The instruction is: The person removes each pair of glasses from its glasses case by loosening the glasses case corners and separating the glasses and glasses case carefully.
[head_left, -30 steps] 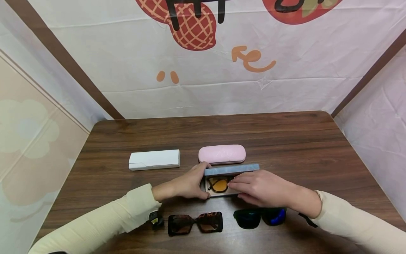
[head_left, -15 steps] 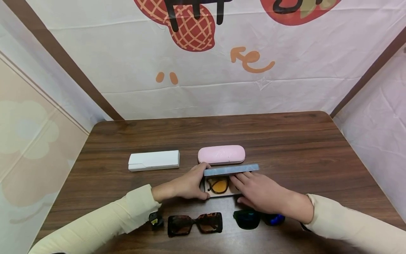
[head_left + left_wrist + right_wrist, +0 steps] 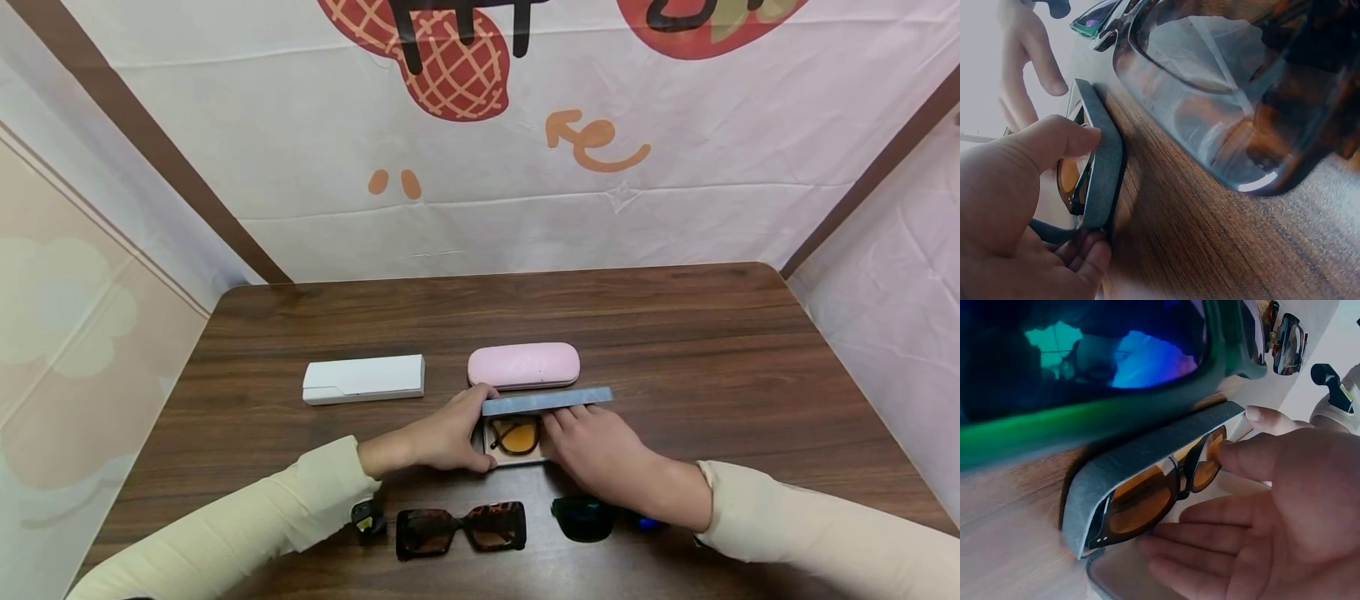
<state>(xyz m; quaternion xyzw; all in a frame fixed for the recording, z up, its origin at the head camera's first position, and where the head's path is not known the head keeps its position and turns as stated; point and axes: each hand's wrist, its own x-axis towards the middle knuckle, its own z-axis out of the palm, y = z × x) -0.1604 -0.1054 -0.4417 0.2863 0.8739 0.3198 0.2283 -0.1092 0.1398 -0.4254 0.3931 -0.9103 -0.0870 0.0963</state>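
A blue-grey glasses case (image 3: pixel 547 402) stands in front of me, its lid tilted up. Inside lie black-framed glasses with amber lenses (image 3: pixel 520 437). My left hand (image 3: pixel 450 429) grips the case's left end, thumb at the front wall and fingers round the end. My right hand (image 3: pixel 600 450) reaches into the case's right half and covers it from above. In the right wrist view, its thumb is at one amber lens (image 3: pixel 1141 503) side of the frame, with the fingers stretched loosely between glasses and lid.
Behind the case lies a pink glasses case (image 3: pixel 525 365), with a white case (image 3: pixel 364 379) to its left. Nearer me are tortoiseshell sunglasses (image 3: pixel 461 529) and dark green sunglasses (image 3: pixel 585 518), partly hidden by my right arm. A fabric wall (image 3: pixel 525 233) rises past the table's far edge.
My right hand has shifted from over the glasses to farther under the lid, its forearm swinging left over the green sunglasses. The lid has tipped slightly forward. The left hand stays put.
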